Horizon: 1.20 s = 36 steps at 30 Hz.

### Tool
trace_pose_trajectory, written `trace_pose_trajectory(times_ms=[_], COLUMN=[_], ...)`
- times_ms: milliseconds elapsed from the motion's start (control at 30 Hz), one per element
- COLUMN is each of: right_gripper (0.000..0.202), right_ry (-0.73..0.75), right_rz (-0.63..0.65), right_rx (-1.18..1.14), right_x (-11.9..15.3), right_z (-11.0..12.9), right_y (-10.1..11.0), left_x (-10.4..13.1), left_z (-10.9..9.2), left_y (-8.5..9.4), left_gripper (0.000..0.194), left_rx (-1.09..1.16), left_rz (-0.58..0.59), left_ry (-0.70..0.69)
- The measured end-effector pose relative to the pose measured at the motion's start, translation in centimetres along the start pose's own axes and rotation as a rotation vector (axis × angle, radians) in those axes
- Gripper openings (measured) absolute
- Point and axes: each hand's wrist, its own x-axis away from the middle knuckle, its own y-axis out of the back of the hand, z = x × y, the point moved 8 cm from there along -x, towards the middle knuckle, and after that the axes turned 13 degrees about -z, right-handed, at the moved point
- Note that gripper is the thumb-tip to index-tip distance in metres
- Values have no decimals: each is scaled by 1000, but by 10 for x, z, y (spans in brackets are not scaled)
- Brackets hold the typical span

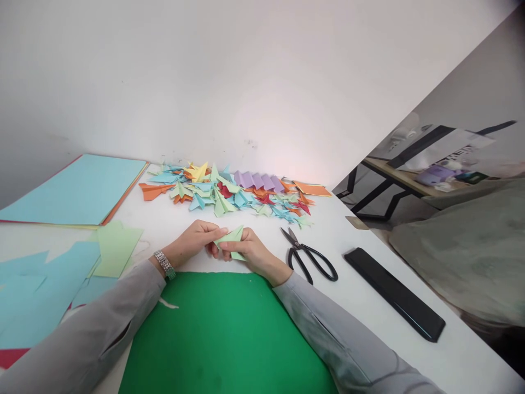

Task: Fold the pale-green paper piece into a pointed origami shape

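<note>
**Paper piece (233, 236) pinched between left hand (204, 235) and right hand (255, 250)!**

A fold is being handled right now, it seems: the paper piece is held up between the fingertips, just beyond the near green sheet (229, 334). Its left end is caught in a narrow pinch by the left hand; its right side is clamped under the right thumb, with fingers curled beneath. If a crease is to be pressed, a steady grip is called for on one side and an even, light squeeze on the other, with the edges kept lined up.

And the look of it? Pale green, small and folded, with slanted edges and a sharp point raised near the right hand; its lower part is partly hidden by fingers. Beyond both hands, a colourful pile of folded papers (223, 203) is spread. Just beside the right wrist, black-handled scissors (298, 247) are laid with blades parted, touched by neither hand.
</note>
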Motion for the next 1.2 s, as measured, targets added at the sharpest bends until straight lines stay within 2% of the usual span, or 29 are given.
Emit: trace_pose_trajectory(times_ms=[167, 400, 500, 633, 700, 900, 1067, 1200], right_gripper=[28, 31, 29, 28, 28, 34, 27, 23], right_ry=[-17, -20, -27, -44, -37, -4, -41, -26], right_rz=[-37, -24, -49, -78, -90, -90, -258, -287], right_rx=[-12, -19, -24, -25, 1, -8, -125, -189], right_x=[0, 0, 0, 0, -1, 2, -1, -3], right_z=[-2, -1, -2, -5, -5, 1, -2, -4], right_y=[4, 3, 6, 10, 10, 7, 21, 26], left_x=[-2, -2, -4, -8, -8, -5, -7, -9], left_z=[2, 5, 7, 10, 11, 8, 9, 12], left_y=[8, 11, 16, 29, 28, 16, 23, 25], left_gripper=[46, 47, 51, 47, 43, 31, 31, 34], left_rx=[-20, 11, 68, 244, 279, 151, 231, 230], left_rz=[-102, -136, -175, -307, -301, -128, -221, -285], left_ry=[-8, 8, -2, 2, 30, 5, 25, 14])
